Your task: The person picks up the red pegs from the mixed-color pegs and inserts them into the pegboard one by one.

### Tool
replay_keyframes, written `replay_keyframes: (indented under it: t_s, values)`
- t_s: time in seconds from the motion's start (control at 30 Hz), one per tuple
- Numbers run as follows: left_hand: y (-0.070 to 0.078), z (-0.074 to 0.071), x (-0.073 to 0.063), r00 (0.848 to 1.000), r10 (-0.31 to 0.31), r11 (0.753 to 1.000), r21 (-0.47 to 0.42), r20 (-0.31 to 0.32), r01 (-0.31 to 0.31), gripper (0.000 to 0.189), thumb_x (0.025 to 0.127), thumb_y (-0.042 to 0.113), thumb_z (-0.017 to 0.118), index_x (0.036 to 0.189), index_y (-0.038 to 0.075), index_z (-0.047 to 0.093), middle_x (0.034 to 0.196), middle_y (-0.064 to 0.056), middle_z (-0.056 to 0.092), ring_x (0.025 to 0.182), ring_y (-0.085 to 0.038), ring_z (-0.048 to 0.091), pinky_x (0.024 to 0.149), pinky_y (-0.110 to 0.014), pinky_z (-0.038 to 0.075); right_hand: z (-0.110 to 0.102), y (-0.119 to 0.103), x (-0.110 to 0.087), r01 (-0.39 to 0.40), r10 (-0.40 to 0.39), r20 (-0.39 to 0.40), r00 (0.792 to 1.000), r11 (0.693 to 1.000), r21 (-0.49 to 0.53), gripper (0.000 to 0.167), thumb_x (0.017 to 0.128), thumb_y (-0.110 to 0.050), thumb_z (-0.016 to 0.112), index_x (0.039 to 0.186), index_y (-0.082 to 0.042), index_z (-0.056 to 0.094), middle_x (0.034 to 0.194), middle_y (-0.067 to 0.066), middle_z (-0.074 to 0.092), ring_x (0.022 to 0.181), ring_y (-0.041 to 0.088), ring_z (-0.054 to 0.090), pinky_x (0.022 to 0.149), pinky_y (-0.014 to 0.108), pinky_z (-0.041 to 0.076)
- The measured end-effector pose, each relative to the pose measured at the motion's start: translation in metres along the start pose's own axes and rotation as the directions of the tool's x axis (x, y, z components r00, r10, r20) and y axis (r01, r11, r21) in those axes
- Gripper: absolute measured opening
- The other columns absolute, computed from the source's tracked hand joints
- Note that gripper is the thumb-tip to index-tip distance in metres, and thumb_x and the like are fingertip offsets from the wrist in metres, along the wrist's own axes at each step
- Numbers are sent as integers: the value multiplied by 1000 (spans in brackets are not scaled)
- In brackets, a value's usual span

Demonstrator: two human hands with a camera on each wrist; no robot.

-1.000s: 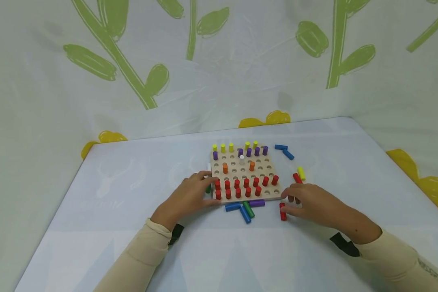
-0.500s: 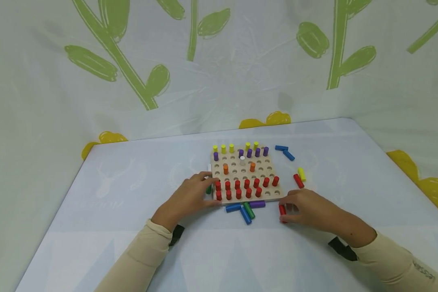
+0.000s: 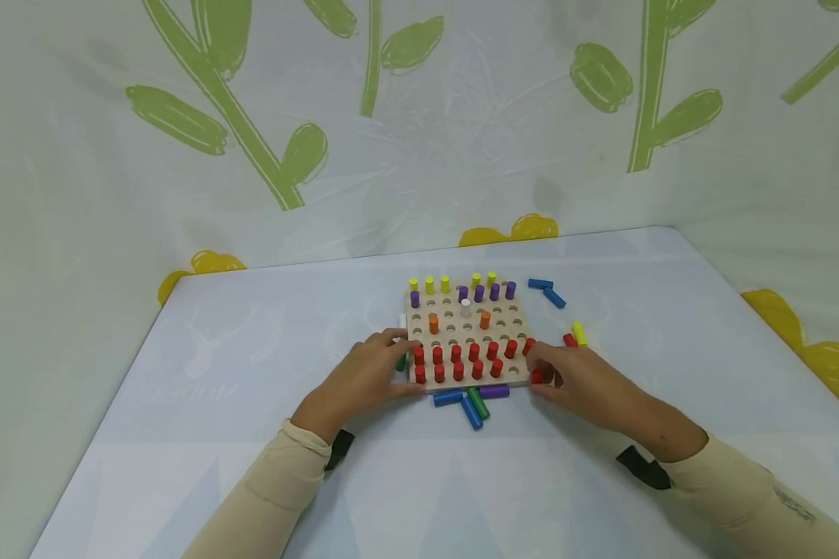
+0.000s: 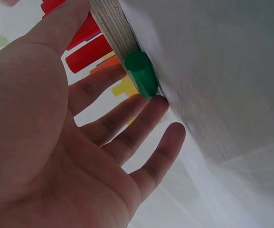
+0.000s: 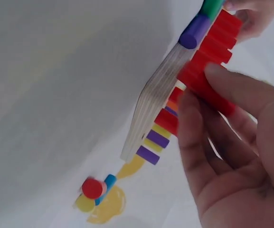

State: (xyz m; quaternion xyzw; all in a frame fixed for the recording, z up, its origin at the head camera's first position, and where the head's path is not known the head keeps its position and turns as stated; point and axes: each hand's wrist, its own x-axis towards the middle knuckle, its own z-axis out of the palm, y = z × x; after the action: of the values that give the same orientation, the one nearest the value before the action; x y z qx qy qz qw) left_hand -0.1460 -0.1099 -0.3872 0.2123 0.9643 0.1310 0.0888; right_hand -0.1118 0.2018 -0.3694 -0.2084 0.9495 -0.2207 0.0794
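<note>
A wooden pegboard [image 3: 464, 330] with rows of coloured pegs standing in its holes lies on the table. My right hand [image 3: 587, 384] pinches a red peg [image 5: 205, 85] between thumb and fingers at the board's front right corner. In the right wrist view the peg is tilted, held beside the other red pegs. My left hand [image 3: 363, 373] rests against the board's left side, fingers extended, thumb at its front left corner. A green peg [image 4: 141, 73] lies along that side, close to the left fingertips. Whether the held peg touches a hole cannot be made out.
Loose blue [image 3: 471, 413], green [image 3: 478, 404] and purple pegs [image 3: 494, 391] lie along the board's front edge. Two blue pegs [image 3: 554, 297] lie off the back right. A yellow peg [image 3: 579, 334] and a red one [image 3: 569, 340] lie right of the board.
My right hand has closed on the loose red peg, lifted it from the table and carried it forward to the board's front right corner. The left hand has stayed put.
</note>
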Motion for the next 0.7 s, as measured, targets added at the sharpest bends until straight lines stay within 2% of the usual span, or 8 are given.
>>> replay_keyframes:
  t_s: [0.13, 0.27, 0.53, 0.7]
  values:
    - [0, -1, -1, 1000, 4, 1000, 2, 0, -4, 75, 79, 53, 79, 142, 20, 56, 151, -9, 48, 138, -30, 48, 110, -53, 43, 4, -3, 7, 33, -38, -87, 995, 998, -58, 26, 83, -14, 82, 100, -14, 63, 81, -7, 63, 75, 8, 54, 65, 18, 51]
    - [1, -2, -1, 1000, 7, 1000, 6, -2, -7, 74, 80, 52, 79, 142, 20, 56, 151, -8, 48, 138, -29, 48, 110, -53, 44, 7, -5, 15, 67, -80, -134, 988, 993, -95, 25, 83, -15, 82, 98, -15, 62, 83, -6, 66, 73, 8, 54, 65, 19, 51]
    - [2, -3, -1, 1000, 6, 1000, 4, 7, -6, 73, 80, 51, 80, 142, 20, 56, 152, -8, 48, 138, -29, 48, 110, -53, 43, 9, -9, 23, 54, -68, -130, 989, 993, -107, 26, 83, -14, 82, 100, -12, 63, 84, -3, 66, 76, 9, 57, 68, 21, 55]
    - [1, -1, 0, 1000, 2, 1000, 6, 6, -2, 73, 80, 51, 80, 142, 21, 56, 152, -8, 48, 138, -29, 48, 110, -53, 43, 9, -11, 26, 45, -61, -125, 990, 991, -126, 25, 83, -14, 82, 100, -13, 64, 82, -3, 65, 74, 10, 55, 66, 19, 53]
